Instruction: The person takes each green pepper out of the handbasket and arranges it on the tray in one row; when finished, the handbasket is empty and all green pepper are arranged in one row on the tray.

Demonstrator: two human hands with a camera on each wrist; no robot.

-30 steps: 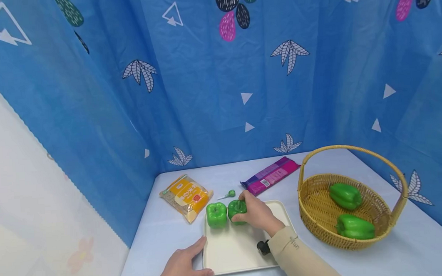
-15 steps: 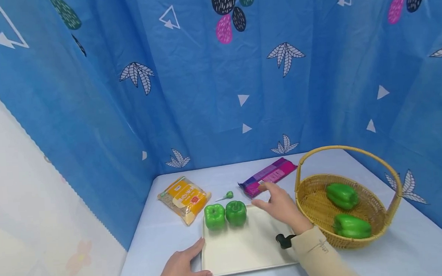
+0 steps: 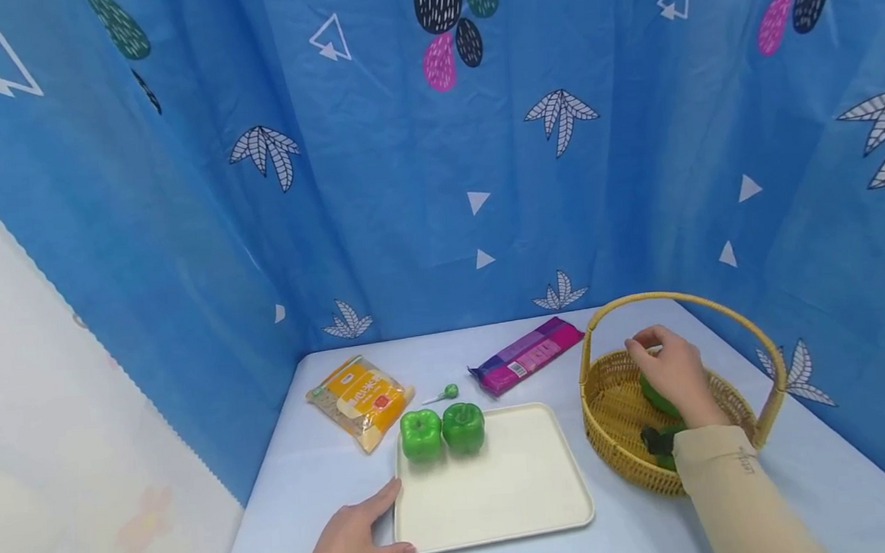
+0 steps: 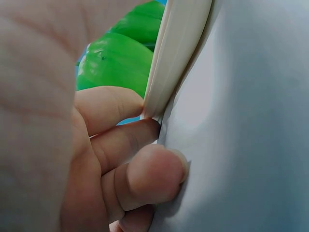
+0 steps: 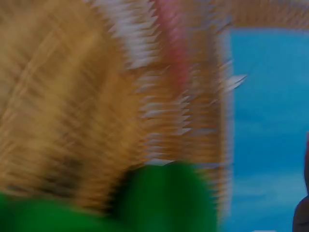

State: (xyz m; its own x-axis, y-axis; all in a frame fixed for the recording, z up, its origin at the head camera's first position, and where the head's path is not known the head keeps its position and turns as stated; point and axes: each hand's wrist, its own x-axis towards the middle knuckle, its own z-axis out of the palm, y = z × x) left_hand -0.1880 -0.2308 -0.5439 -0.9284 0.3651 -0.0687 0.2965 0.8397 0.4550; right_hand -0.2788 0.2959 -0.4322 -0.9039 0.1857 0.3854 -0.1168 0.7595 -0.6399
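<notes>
My left hand point(image 3: 354, 536) rests at the left edge of a cream tray point(image 3: 499, 495), thumb near its front corner. In the left wrist view, fingertips point(image 4: 130, 104) touch the tray's rim. Two green bell peppers, one lighter point(image 3: 421, 435) and one darker point(image 3: 463, 428), stand side by side at the tray's back left. My right hand point(image 3: 676, 377) is over a wicker basket point(image 3: 609, 443), apparently holding nothing, thumb and fingers apart. Beneath hand and wrist, two green peppers lie partly hidden, one farther back point(image 3: 653, 396) and one nearer point(image 3: 666, 462). The right wrist view is blurred.
Behind the tray lie an orange food packet point(image 3: 362, 400), a small green-headed pick point(image 3: 448, 391) and a purple-pink packet point(image 3: 528, 355). The basket's tall handle point(image 3: 684, 299) arches over its opening. A blue patterned curtain point(image 3: 408, 186) hangs behind the table.
My right hand has left the darker pepper on the tray and moved right, over the basket. The left hand stays at the tray's edge. The head view has shifted slightly.
</notes>
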